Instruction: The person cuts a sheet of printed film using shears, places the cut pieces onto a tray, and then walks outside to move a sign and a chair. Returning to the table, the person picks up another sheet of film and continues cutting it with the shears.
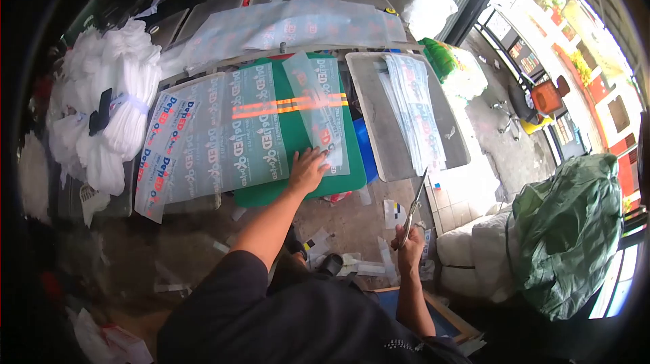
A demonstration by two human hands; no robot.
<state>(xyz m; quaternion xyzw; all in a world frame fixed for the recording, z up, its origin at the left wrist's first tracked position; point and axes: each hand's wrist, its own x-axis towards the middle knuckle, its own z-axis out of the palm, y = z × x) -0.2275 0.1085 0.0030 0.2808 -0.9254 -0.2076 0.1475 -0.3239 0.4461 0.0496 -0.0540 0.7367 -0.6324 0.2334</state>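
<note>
My left hand [309,170] lies with its fingers spread on the lower end of a loose printed translucent strip [306,93]. Beneath that strip is a green board [288,186], crossed by an orange striped band [257,108]. A wide printed plastic sheet [203,141] covers the board's left part and reaches beyond it. On the right, my right hand [408,245] is closed around the handles of metal scissors [413,212], their blades pointing up and away from me. A stack of cut strips [414,114] rests on a grey board [447,120] beyond the scissors.
White bundled material [112,107] is heaped at the left. Another long printed sheet [284,26] lies across the back boards. Green and white sacks [569,229] stand at the right. Plastic scraps [369,268] litter the floor by my feet. A person sits outside at the upper right.
</note>
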